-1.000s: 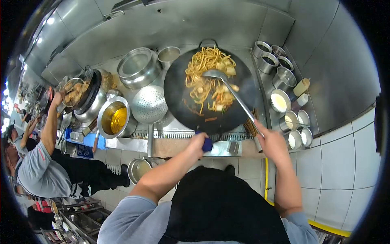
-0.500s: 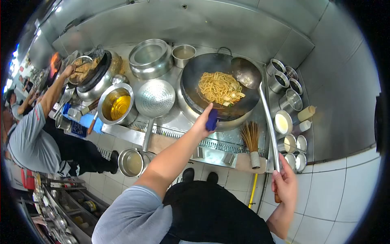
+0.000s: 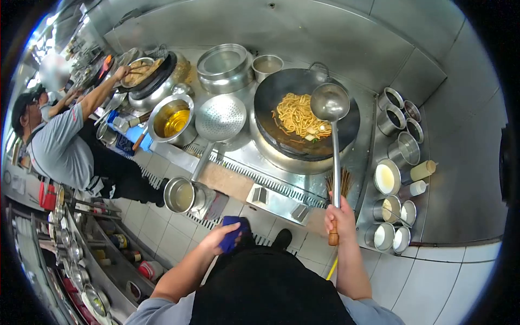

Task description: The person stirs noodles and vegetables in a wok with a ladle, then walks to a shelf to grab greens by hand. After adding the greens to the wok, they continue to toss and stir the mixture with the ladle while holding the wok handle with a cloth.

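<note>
My right hand (image 3: 343, 218) is wrapped round the wooden end of a long steel ladle (image 3: 330, 102). The ladle's bowl hangs over the right side of a black wok (image 3: 346, 130) on the range. Fried noodles (image 3: 295, 112) with pale pieces lie in the middle of the wok. Low and to the left, in front of my apron, my left hand (image 3: 214, 238) grips a folded dark blue cloth (image 3: 232, 233). Partly behind the ladle's handle, a bamboo wok brush (image 3: 345, 183) rests near the range's front edge.
Left of the wok are a perforated strainer (image 3: 221, 118), a pot of yellow oil (image 3: 157, 122) and a lidded pot (image 3: 225, 81). Seasoning containers (image 3: 385, 177) and squeeze bottles (image 3: 423, 170) line the right side. A co-worker (image 3: 67, 149) cooks at the far left.
My left hand has drawn back from the wok's front rim with the cloth. My right hand has moved left, bringing the ladle more upright. The view has shifted.
</note>
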### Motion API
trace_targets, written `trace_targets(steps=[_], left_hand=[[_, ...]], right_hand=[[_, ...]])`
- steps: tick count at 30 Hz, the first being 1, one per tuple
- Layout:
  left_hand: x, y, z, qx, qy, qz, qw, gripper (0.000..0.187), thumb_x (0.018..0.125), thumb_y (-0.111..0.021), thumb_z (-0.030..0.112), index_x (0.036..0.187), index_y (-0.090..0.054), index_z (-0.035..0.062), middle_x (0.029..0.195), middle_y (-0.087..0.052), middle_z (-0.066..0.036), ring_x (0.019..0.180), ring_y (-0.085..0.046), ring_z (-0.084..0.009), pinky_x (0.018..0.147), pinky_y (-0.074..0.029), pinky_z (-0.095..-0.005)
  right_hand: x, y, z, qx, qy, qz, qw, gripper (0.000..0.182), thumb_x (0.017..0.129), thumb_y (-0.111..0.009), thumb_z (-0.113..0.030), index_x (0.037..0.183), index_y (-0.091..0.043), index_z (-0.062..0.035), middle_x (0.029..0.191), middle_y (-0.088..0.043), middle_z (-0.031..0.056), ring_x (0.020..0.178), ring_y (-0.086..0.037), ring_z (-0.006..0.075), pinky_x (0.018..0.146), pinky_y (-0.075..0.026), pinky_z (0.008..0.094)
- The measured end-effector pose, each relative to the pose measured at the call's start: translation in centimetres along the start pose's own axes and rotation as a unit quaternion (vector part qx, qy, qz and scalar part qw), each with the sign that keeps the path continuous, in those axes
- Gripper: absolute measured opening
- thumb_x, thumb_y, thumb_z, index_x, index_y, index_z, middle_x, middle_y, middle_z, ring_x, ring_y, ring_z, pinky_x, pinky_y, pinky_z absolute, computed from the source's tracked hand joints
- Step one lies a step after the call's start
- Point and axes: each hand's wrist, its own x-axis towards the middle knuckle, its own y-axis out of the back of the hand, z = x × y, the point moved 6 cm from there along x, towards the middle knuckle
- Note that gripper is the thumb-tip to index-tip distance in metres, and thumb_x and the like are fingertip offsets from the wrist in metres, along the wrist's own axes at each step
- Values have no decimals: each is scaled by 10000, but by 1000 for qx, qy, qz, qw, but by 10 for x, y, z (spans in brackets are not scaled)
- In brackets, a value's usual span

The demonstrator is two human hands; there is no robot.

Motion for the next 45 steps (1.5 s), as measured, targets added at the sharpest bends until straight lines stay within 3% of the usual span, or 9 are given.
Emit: trace_targets(steps=[2,6,16,19,25,31,35,39,45], left_hand=[[-16,31,-18,-26,-4,36,999,335,801,-698,287,986,-532,63,769,-569,-50,597,-544,-152,520,-464,-286],[-37,83,-41,-54,-7,83,995,357,781,-720,277,989,-524,64,821,-574,-52,661,-553,-162,547,-476,-305],[-99,223,-69,18,-26,179,983,352,764,-717,246,991,-572,19,812,-596,-54,663,-561,-161,527,-466,-310],[-125,263,-82,-18,-75,241,968,347,755,-722,257,961,-581,17,803,-594,-59,657,-558,-165,527,-465,-318],[-170,317,-134,-118,-58,271,954,363,752,-721,242,990,-578,8,823,-603,-65,685,-571,-166,570,-473,-316],[-217,337,-179,-154,-82,347,921,418,761,-715,253,1065,-540,26,890,-604,-69,774,-578,-177,635,-482,-321],[-234,348,-207,-185,-64,363,911,454,762,-713,265,1098,-518,30,900,-588,-67,776,-571,-188,681,-479,-327],[-241,351,-209,-187,-66,379,904,468,758,-715,274,1103,-513,30,903,-584,-69,789,-566,-186,689,-478,-328],[-223,348,-163,-120,-58,349,928,475,757,-714,284,1096,-512,19,918,-587,-82,793,-567,-176,681,-473,-326]], right_hand=[[-7,-13,-3,155,-30,-108,982,393,885,-468,-67,1268,-383,-63,606,-401,11,377,-405,117,331,-359,275],[-31,-51,4,179,-90,-245,949,395,883,-468,-95,1262,-363,-63,589,-376,11,360,-390,113,321,-367,289],[-84,-222,63,12,-242,-423,873,439,864,-481,-33,1291,-378,-26,621,-412,27,384,-424,107,367,-364,230],[-69,-276,115,-127,-270,-404,865,448,858,-447,-3,1300,-376,-34,637,-440,24,405,-453,109,366,-376,239],[-3,-366,222,-404,-182,-320,837,36,791,-515,-61,795,-493,-33,592,-498,31,421,-474,131,388,-409,290],[66,-396,324,-491,-187,-293,799,131,788,-547,-88,786,-539,43,664,-571,132,468,-549,208,439,-462,340],[70,-404,343,-556,-200,-258,764,103,770,-545,-74,811,-515,16,659,-536,78,540,-543,171,465,-473,304],[75,-393,359,-398,-254,-276,837,56,777,-524,-60,802,-496,-19,613,-501,47,460,-474,144,407,-418,293],[49,-373,309,-335,-268,-264,864,85,774,-511,-50,826,-445,-39,589,-497,49,421,-455,135,378,-385,291]])
